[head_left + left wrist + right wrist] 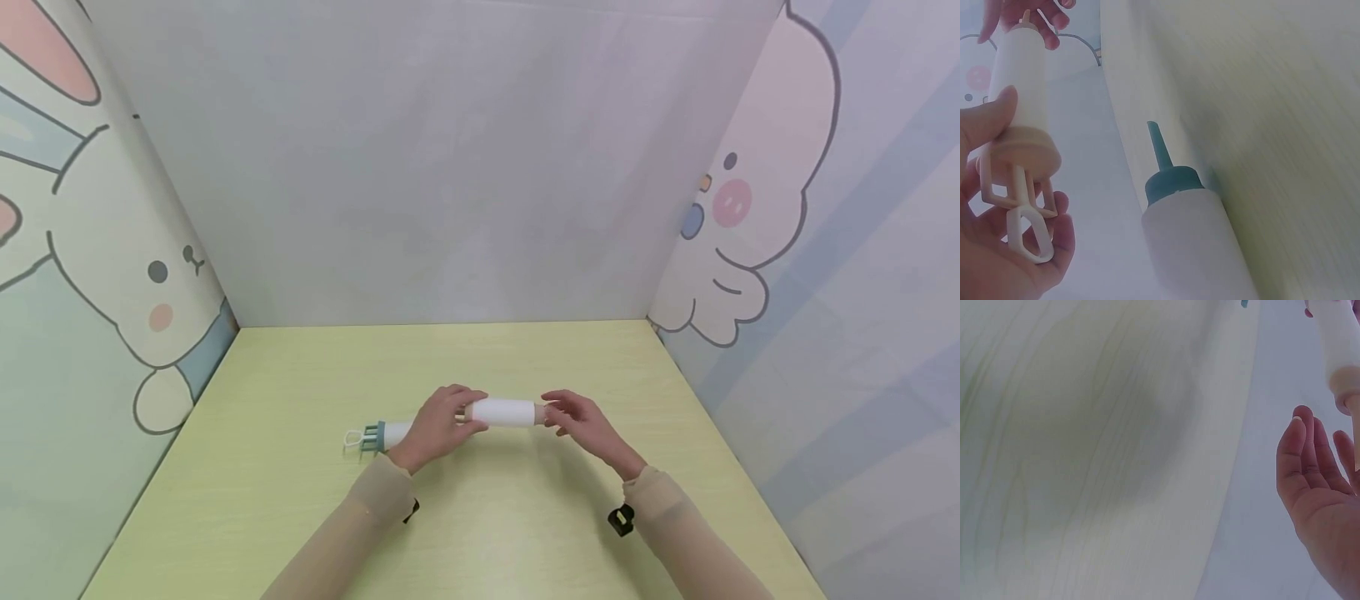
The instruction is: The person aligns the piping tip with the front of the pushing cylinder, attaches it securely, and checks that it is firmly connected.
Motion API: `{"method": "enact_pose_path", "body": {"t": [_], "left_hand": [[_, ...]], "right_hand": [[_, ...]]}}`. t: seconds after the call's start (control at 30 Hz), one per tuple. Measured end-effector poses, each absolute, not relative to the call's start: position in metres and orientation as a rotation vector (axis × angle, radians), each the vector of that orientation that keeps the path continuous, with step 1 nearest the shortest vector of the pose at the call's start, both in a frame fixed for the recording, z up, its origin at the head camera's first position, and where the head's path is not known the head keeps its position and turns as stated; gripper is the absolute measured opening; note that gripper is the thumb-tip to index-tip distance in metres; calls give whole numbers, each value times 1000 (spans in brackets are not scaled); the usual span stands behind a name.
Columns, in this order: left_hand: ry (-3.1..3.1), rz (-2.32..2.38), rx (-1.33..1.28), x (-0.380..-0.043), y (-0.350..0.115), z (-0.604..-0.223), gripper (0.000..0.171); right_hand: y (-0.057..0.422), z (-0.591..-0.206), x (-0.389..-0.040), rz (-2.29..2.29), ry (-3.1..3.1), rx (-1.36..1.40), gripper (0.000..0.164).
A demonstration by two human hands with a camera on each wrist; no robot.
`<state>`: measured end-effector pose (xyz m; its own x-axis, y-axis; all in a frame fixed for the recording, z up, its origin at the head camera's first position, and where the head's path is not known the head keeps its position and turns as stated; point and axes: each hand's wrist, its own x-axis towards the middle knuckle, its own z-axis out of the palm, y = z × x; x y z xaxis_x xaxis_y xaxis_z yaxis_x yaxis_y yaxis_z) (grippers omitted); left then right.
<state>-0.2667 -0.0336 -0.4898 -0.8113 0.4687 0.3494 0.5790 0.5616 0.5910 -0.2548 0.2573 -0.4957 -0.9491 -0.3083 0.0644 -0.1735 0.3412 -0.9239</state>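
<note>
My left hand grips the rear end of a white decorating syringe with beige ends. Its beige collar, open side grips and pale pull ring show in the left wrist view, the ring lying over the palm. At the other end, the fingers of my right hand spread loosely about the beige nozzle. A second white syringe with teal ends lies on the table behind my left hand, which partly hides it. Its teal nozzle shows in the left wrist view.
The pale yellow tabletop meets a grey back wall. Side panels with a rabbit drawing and another cartoon animal stand left and right. A black device sits at the right wrist.
</note>
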Motion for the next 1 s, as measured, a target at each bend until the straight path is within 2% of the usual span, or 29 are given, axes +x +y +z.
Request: {"method": "enact_pose_path", "body": {"t": [0.2,0.5,1.0], "left_hand": [[-2624,-1108,-900,-267,-34,-489,44],[-2616,-1130,-900,-269,-35,-492,43],[-2600,-1115,-914,-268,-35,-492,44]], "right_hand": [[253,-489,-250,-1728,2457,-611,51],[242,-466,-239,-1787,2462,-647,41],[243,-470,-241,-1823,2414,-652,27]]}}
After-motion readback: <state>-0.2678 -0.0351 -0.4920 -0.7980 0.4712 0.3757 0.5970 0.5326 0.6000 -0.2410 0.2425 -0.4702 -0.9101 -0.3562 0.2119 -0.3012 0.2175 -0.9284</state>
